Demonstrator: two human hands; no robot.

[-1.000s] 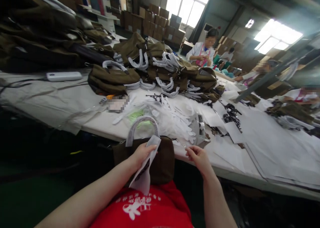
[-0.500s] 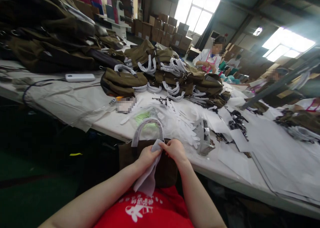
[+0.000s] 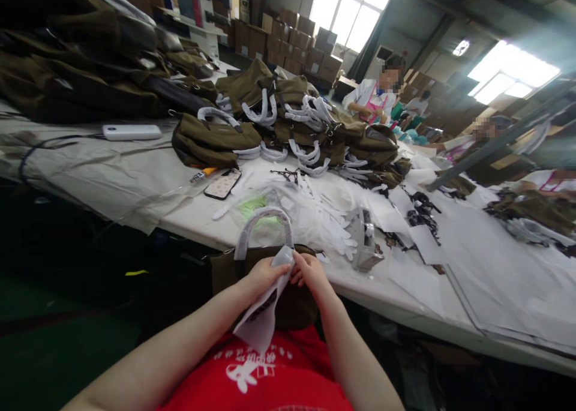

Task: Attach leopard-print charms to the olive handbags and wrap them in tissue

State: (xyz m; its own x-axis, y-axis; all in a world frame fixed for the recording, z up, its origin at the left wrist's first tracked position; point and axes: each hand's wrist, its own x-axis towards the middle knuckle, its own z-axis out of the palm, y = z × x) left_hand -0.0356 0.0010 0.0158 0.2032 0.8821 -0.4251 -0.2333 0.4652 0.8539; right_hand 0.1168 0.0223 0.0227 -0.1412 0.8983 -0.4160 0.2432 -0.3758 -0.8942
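A brown handbag (image 3: pixel 294 309) rests against the table's front edge, close to my body. Its raised handle (image 3: pixel 243 238) is wrapped in pale covering. My left hand (image 3: pixel 263 279) is closed on a translucent white plastic sheet (image 3: pixel 258 327) with dark print on it, which hangs down over the front of the bag. Just to the right, my right hand (image 3: pixel 310 271) pinches at the sheet's upper edge, near the foot of the handle. What exactly lies between the right fingertips is hidden.
Behind lies a pile of olive handbags (image 3: pixel 252 138) with wrapped handles. A phone (image 3: pixel 223 184), a white power bank (image 3: pixel 131 132), loose white strips (image 3: pixel 324 219) and a grey metal tape dispenser (image 3: pixel 366 243) are on the table (image 3: pixel 180 219). A co-worker (image 3: pixel 375 96) stands across.
The plastic sheet has turned so that its dark print shows. My right fingers have shifted slightly on its upper edge. The view has moved a little.
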